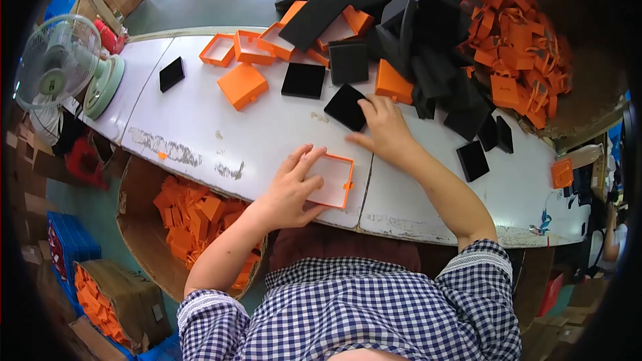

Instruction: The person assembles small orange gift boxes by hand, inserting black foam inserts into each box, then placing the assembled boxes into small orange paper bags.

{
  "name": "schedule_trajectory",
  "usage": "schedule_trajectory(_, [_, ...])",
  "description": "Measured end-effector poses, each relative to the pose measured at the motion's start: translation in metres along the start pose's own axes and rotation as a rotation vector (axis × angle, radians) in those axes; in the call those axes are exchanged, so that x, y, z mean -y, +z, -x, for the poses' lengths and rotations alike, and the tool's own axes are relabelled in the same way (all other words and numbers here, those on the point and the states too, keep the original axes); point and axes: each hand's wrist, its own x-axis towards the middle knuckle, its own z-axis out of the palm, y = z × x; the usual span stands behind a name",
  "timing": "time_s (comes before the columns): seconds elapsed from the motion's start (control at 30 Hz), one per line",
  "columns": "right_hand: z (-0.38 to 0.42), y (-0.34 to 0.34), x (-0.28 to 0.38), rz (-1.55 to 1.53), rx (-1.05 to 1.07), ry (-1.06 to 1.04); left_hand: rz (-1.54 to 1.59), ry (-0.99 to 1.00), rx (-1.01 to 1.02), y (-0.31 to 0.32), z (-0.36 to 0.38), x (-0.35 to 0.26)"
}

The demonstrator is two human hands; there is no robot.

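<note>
An open orange box tray [332, 182] with a white inside lies at the table's front edge. My left hand [289, 189] holds it from the left, fingers over its upper left side and thumb by its lower edge. Farther up, a square black foam pad [345, 107] rests tilted on the table. My right hand [388, 131] reaches to that pad's right corner, fingertips touching it and thumb spread apart below. Close by lie another black pad [303, 80] and a closed orange box [242, 85].
Black foam pieces [428, 33] are heaped at the back, beside several orange trays [254, 47]. Orange boxes [515, 47] fill a large carton at right. Another carton [144, 227] of orange pieces stands below the front edge. A fan [103, 87] stands at left.
</note>
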Motion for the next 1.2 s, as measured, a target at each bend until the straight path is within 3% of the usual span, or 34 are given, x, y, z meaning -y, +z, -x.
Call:
schedule_trajectory(0.03, [0.0, 0.011, -0.004, -0.019, 0.008, 0.051, 0.004, -0.011, 0.003, 0.0, 0.003, 0.001])
schedule_trajectory(0.1, [0.019, 0.011, -0.022, 0.026, -0.042, -0.061, 0.12, -0.047, -0.047, 0.001, 0.013, 0.002])
schedule_trajectory(0.2, [0.036, -0.019, -0.017, -0.159, -0.015, 0.071, 0.251, -0.084, -0.114, 0.008, 0.021, -0.001])
schedule_trajectory(0.27, [0.053, -0.043, 0.0, -0.136, -0.176, -0.206, 0.339, -0.101, -0.152, 0.019, 0.015, -0.003])
schedule_trajectory(0.37, [0.084, -0.043, 0.032, 0.001, -0.084, -0.433, 0.378, -0.019, -0.207, 0.036, -0.002, -0.006])
schedule_trajectory(0.5, [0.109, -0.035, 0.039, 0.018, -0.068, -0.377, 0.408, 0.002, -0.15, 0.038, -0.02, -0.018])
schedule_trajectory(0.57, [0.112, -0.039, 0.032, -0.059, -0.031, -0.43, 0.431, -0.033, 0.007, 0.033, -0.023, -0.019])
schedule_trajectory(0.6, [0.116, -0.036, 0.029, -0.132, -0.002, -0.361, 0.434, -0.017, 0.019, 0.033, -0.024, -0.019])
schedule_trajectory(0.67, [0.125, -0.032, 0.031, -0.21, -0.051, -0.273, 0.144, 0.123, 0.003, 0.036, -0.024, -0.021])
schedule_trajectory(0.7, [0.127, -0.03, 0.037, -0.294, -0.098, -0.203, 0.15, 0.142, 0.011, 0.037, -0.024, -0.026])
schedule_trajectory(0.77, [0.131, -0.041, 0.064, -0.354, -0.054, -0.216, -0.008, 0.015, 0.002, 0.037, -0.027, -0.041])
schedule_trajectory(0.83, [0.139, -0.03, 0.074, -0.239, 0.012, -0.205, 0.002, 0.045, 0.014, 0.039, -0.028, -0.045])
schedule_trajectory(0.93, [0.133, -0.016, 0.055, -0.424, -0.204, -0.117, 0.15, 0.046, 0.011, 0.04, -0.028, -0.039])
schedule_trajectory(0.97, [0.13, -0.013, 0.05, -0.389, -0.232, -0.202, 0.192, 0.058, 0.025, 0.041, -0.027, -0.036])
schedule_trajectory(1.03, [0.13, -0.005, 0.051, -0.297, -0.114, -0.273, 0.214, 0.015, 0.022, 0.038, -0.032, -0.04])
schedule_trajectory(1.1, [0.131, -0.007, 0.048, -0.243, -0.168, -0.305, 0.369, -0.047, 0.024, 0.033, -0.032, -0.049])
schedule_trajectory(1.2, [0.134, -0.015, 0.041, -0.442, -0.317, -0.286, 0.102, 0.15, -0.015, 0.049, -0.028, -0.044])
